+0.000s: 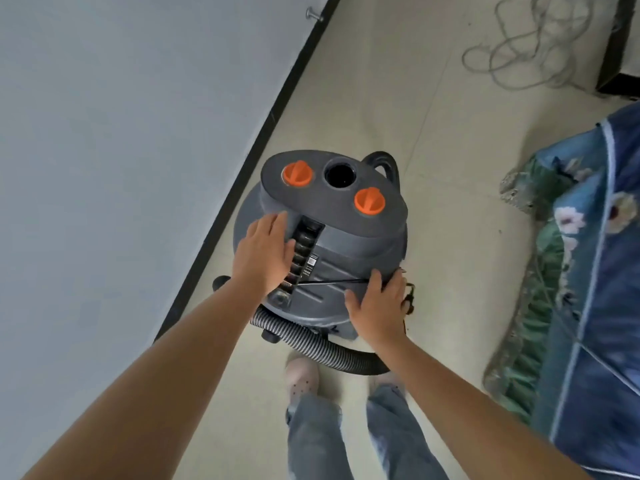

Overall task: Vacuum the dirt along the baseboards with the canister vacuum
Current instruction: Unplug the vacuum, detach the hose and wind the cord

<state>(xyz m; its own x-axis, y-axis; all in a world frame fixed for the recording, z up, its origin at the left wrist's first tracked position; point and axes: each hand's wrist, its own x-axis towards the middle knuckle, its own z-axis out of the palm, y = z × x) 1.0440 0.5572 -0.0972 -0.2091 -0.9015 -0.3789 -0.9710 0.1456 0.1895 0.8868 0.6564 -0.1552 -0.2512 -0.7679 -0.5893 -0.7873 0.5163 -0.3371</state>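
Hands, two, lie flat and apart on one grey canister vacuum (pixel 343 244): left hand (pixel 265 256), right hand (pixel 375 306); two orange knobs (pixel 298 173) beyond them; one ribbed hose (pixel 311 341) beneath; tiled floor (pixel 398 81), black baseboard (pixel 266 133) leftward

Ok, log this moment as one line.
left hand open on canister vacuum | right hand open on it | hose on floor

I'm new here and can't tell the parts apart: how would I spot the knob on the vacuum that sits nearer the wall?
Start at the black baseboard along the pale wall, then look to the grey canister vacuum standing beside it on the tiled floor. Its flat top carries two orange knobs with a round black hole between them. Yours is the knob on the baseboard side, just above the left hand, not the other knob.
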